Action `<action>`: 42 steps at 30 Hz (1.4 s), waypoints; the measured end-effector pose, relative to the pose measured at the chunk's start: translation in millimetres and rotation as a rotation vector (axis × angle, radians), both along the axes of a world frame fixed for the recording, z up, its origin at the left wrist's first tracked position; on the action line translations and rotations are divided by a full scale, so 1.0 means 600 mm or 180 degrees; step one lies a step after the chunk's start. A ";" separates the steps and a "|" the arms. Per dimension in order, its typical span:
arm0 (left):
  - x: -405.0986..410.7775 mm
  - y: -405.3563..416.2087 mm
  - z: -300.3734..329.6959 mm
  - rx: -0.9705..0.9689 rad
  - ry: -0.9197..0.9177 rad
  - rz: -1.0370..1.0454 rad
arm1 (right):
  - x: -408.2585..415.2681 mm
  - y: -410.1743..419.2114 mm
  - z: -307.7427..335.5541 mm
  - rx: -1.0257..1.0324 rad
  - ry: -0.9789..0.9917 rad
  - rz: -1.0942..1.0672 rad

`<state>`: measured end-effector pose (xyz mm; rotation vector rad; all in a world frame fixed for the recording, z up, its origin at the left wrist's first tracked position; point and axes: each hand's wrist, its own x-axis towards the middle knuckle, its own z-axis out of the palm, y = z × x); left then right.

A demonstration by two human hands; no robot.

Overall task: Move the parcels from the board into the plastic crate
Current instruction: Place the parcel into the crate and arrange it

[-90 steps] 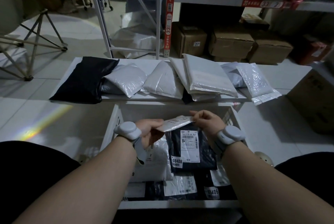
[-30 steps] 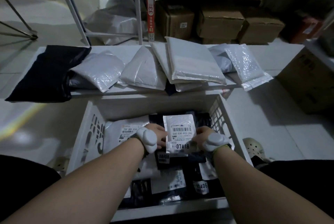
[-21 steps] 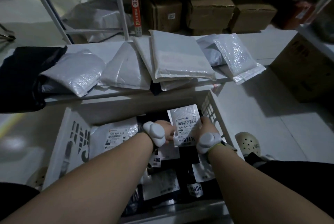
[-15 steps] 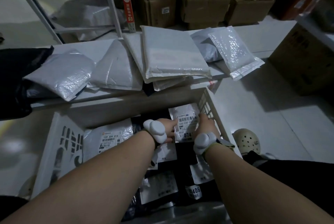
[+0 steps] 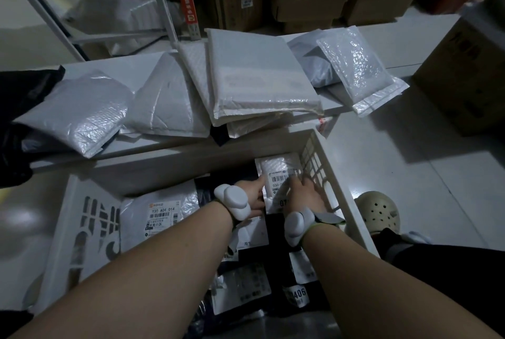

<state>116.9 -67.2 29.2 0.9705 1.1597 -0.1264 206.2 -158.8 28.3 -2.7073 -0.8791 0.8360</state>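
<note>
Small white parcel (image 5: 278, 174), centre-right of frame inside crate (image 5: 338, 188): held between left hand (image 5: 252, 196) and right hand (image 5: 306, 196), apparently pinched at both edges.

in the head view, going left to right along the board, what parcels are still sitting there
black bag → crinkled bubble mailer → smooth white mailer → big flat padded envelope → clear bubble-wrap pouch

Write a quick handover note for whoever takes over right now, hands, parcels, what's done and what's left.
Left hand and right hand both hold a small white labelled parcel, lowering it into the far right corner of the plastic crate.
Done: several labelled parcels already lie in the crate.
Left: release this one, then move the white bubble mailers and the black bag waiting on the board.
</note>
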 end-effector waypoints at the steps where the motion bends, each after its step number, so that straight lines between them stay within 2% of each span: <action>1: 0.000 0.001 -0.004 0.0000 0.0017 0.0034 | -0.001 -0.001 0.003 0.0084 -0.0036 0.0179; 4: -0.008 -0.002 -0.002 -0.0031 0.0036 0.0097 | -0.007 -0.005 0.002 0.0316 -0.0139 0.0685; 9: -0.025 0.003 0.005 0.0118 -0.0092 0.0071 | -0.005 -0.003 0.005 -0.0081 0.0105 0.0962; 11: -0.030 0.014 0.009 0.0227 0.0121 0.0101 | -0.001 -0.004 0.008 -0.0176 0.0169 0.0942; 12: -0.032 0.020 0.005 0.0396 0.0245 0.0035 | 0.000 -0.004 0.010 -0.0221 0.0205 0.0924; 14: -0.038 0.028 0.001 0.1119 0.0492 -0.0411 | 0.000 -0.004 0.012 -0.0283 0.0234 0.0888; 17: -0.060 0.035 0.003 0.2002 0.0792 -0.0727 | -0.004 -0.004 0.012 -0.0365 0.0233 0.0857; 23: -0.107 0.045 0.006 0.2655 0.1363 -0.1397 | -0.006 -0.007 0.012 -0.0437 0.0129 0.0855; 28: -0.118 0.033 0.007 0.2413 0.1436 -0.1892 | -0.002 -0.005 0.007 -0.0544 0.0160 0.0822; 33: -0.131 0.037 0.031 0.2311 0.1222 -0.1447 | 0.007 0.011 0.007 -0.0590 0.0346 0.0847; 42: -0.176 0.053 0.069 0.2258 0.1068 -0.1162 | -0.028 0.015 0.054 -0.0040 -0.0112 0.0564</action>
